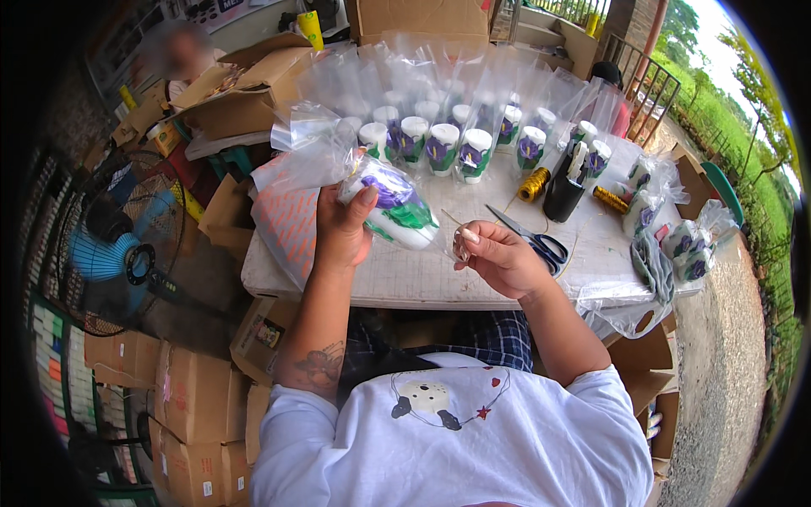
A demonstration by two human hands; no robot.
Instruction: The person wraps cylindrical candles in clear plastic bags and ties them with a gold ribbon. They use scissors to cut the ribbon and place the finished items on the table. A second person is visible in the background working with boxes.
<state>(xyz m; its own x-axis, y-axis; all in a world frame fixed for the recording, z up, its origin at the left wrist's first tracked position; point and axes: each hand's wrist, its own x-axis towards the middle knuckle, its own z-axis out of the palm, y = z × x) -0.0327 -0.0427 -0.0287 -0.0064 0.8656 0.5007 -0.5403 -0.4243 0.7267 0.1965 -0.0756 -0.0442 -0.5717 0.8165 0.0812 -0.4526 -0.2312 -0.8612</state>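
Note:
Tilted above the table's near edge is a white pillar candle (395,206) with a purple flower and green leaves, inside a see-through plastic bag (314,135). My left hand (345,221) is wrapped round it near its upper end. At the lower end, my right hand (497,259) pinches what looks like a corner of the bag between thumb and fingers. Scissors (537,240) with dark handles lie just beyond my right hand. Several bagged candles (443,149) of the same pattern stand upright in rows behind, their bag tops sticking up.
A black holder (563,193) with tools stands beside a gold ribbon spool (533,184). A grey cloth (652,264) hangs at the table's (397,286) right edge, near more bagged candles (694,252). A blue fan (106,250) and cardboard boxes (190,393) are on the left. Another person sits at the far left.

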